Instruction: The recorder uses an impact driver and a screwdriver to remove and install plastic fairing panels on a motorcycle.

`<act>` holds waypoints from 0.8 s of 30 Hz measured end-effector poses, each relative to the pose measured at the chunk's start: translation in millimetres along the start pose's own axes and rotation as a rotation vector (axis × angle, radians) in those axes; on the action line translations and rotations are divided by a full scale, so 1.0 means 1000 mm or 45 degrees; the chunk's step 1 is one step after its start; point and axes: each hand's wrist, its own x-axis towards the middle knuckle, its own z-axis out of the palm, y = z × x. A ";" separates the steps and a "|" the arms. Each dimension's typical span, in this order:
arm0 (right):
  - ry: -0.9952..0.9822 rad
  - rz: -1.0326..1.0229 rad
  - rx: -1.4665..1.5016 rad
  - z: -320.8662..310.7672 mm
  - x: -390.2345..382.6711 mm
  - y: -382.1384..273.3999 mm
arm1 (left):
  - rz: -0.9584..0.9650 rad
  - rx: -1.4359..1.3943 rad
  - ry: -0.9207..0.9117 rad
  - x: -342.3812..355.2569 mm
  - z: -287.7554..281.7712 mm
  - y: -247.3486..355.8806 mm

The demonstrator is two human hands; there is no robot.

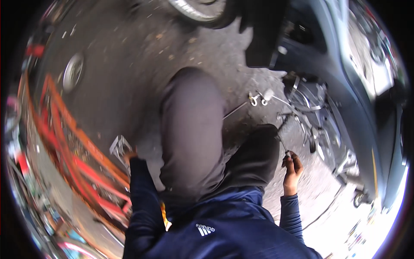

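My right hand [292, 169] is closed round the dark handle of a thin-shafted tool, which looks like a screwdriver [283, 144]. Its shaft points up and away, beside my right knee and close to the scooter's [330, 129] underside. Out to the left, my left hand [130, 155] is at a pale, see-through packet-like piece [120, 146]; motion blur hides its exact kind, and my sleeve covers part of the hand. On the ground ahead, between my knees and the scooter, lie small shiny metal parts [258, 99] next to a thin rod [235, 110].
An orange-red metal frame [77, 138] runs along my left side. Beyond it a round silvery disc [73, 72] lies on the dark, gritty ground. A wheel [205, 9] stands at the far edge. The scooter's grey body panels [366, 116] fill the right side.
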 end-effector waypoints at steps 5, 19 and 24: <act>0.447 0.446 0.868 -0.068 -0.062 0.071 | 0.310 -0.182 0.453 -0.027 -0.024 0.034; -0.270 -0.376 0.469 -0.004 -0.083 -0.072 | 2.248 -2.353 0.111 -0.498 -0.342 0.075; 0.592 0.112 -0.762 -0.094 -0.086 0.180 | 1.993 -1.614 -1.700 -0.556 -0.329 0.181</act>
